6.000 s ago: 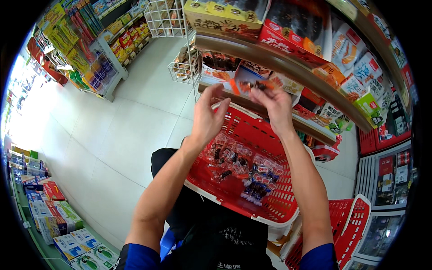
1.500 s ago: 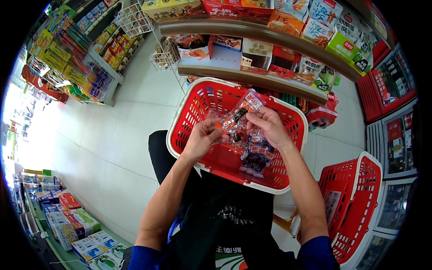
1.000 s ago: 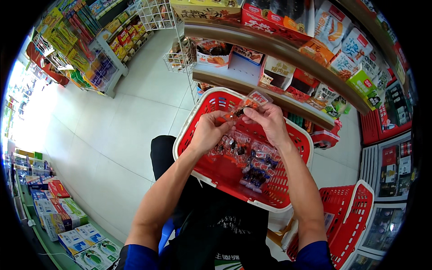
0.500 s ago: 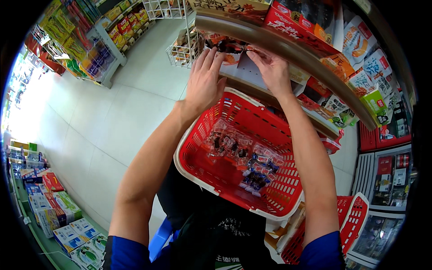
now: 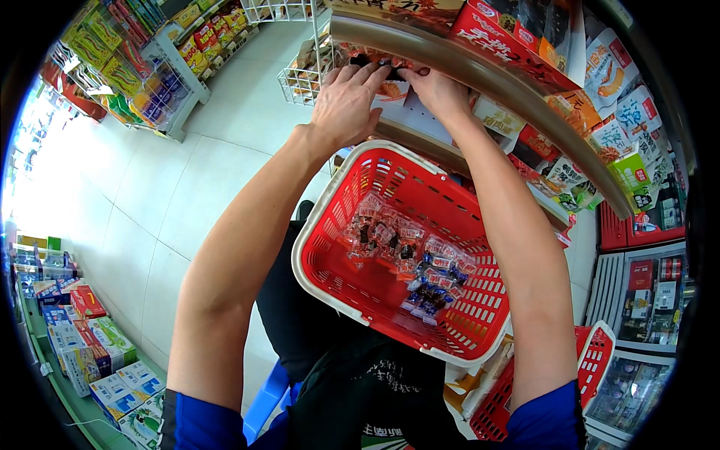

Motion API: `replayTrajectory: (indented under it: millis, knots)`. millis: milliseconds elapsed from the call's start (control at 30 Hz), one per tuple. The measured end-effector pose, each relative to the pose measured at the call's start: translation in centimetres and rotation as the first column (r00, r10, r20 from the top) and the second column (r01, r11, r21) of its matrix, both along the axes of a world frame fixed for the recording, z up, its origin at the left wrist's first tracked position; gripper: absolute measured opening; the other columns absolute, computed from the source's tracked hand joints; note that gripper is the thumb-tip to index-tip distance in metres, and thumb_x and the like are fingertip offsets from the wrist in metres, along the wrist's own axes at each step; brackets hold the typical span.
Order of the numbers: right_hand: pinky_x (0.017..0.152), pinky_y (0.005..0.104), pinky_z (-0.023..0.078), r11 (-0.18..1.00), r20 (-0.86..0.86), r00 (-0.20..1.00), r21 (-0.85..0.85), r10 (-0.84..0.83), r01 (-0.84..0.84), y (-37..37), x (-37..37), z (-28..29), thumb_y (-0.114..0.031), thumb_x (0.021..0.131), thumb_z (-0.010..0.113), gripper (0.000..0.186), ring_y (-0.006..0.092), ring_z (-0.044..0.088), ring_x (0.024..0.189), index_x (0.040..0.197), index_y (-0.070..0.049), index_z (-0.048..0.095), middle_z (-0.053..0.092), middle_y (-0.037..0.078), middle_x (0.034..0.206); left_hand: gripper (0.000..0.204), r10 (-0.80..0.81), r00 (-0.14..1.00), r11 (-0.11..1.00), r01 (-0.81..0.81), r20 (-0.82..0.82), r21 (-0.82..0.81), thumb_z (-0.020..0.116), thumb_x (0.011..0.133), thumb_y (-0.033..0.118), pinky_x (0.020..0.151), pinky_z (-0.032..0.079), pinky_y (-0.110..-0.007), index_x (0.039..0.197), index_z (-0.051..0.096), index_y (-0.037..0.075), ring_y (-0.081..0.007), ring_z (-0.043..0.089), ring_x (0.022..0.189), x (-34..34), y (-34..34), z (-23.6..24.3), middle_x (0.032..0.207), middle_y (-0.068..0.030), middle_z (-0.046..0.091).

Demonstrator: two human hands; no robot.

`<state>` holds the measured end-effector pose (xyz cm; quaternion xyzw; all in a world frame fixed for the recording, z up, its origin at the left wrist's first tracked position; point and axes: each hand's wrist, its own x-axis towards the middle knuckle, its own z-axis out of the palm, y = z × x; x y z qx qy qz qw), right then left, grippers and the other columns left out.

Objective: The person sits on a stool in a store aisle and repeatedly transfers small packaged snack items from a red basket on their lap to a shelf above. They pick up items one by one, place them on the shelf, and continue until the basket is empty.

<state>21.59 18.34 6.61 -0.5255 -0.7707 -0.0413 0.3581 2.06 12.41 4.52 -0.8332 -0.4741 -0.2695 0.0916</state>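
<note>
Snack packet [image 5: 391, 84] sits at the top middle of the frame, tucked under the shelf edge [image 5: 480, 75]. Both hands pinch it. The left hand [image 5: 346, 105] holds its left side with fingers curled. The right hand [image 5: 437, 91] grips its right side. Below the hands, in the middle, a red basket [image 5: 352, 202] holds small wrapped candies [image 5: 409, 255]. More snack bags [image 5: 600, 105] fill the shelves at upper right.

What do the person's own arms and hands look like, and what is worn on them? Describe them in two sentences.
Both forearms are bare, with short blue sleeves ending above the elbows. The left hand and the right hand wear no gloves, and no rings, watch or bracelets show in this view. No markings are visible on the sleeves.
</note>
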Motion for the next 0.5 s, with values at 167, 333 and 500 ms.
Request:
replayTrajectory:
  millis: [167, 333, 500]
  knots:
    - [0.076, 0.0401, 0.053, 0.999, -0.026, 1.0, -0.04, -0.002, 0.001, 0.2, 0.3, -0.6, -0.038, 0.081, 0.079, 0.039, 0.0263, 0.069, 0.082, 0.101, -0.005, 0.072, 0.073, 0.01, 0.087, 0.066, 0.039, 0.998, 0.999, -0.04, -0.046, -0.02, 0.071, 0.084, 0.027, 0.111, 0.035, -0.05, 0.144, 0.048, 0.01, -0.0352, 0.046, 0.131, 0.8, -0.1, 0.1, 0.144, -0.0155, 0.05]
    - [0.082, 0.0447, 0.052, 0.994, -0.122, 0.991, 0.089, -0.06, 0.071, -1.0, -0.1, 0.1, -0.047, 0.087, 0.071, 0.046, 0.0325, 0.068, 0.091, 0.11, -0.007, 0.069, 0.072, 0.014, 0.098, 0.066, 0.031, 0.999, 0.999, -0.031, -0.027, -0.008, 0.071, 0.084, 0.027, 0.113, 0.032, -0.051, 0.143, 0.048, 0.01, -0.0359, 0.043, 0.134, 1.0, -0.4, -0.3, 0.147, -0.017, 0.047]
    - [0.087, 0.0488, 0.049, 0.972, -0.014, 0.982, 0.135, -0.19, 0.19, -0.4, 0.6, -0.5, -0.051, 0.088, 0.068, 0.05, 0.0374, 0.065, 0.102, 0.116, -0.01, 0.067, 0.069, 0.018, 0.108, 0.067, 0.016, 1.0, 1.0, -0.016, -0.027, 0.002, 0.07, 0.085, 0.025, 0.115, 0.029, -0.051, 0.145, 0.045, 0.009, -0.0386, 0.039, 0.137, 1.2, -1.1, -0.3, 0.15, -0.0215, 0.041]
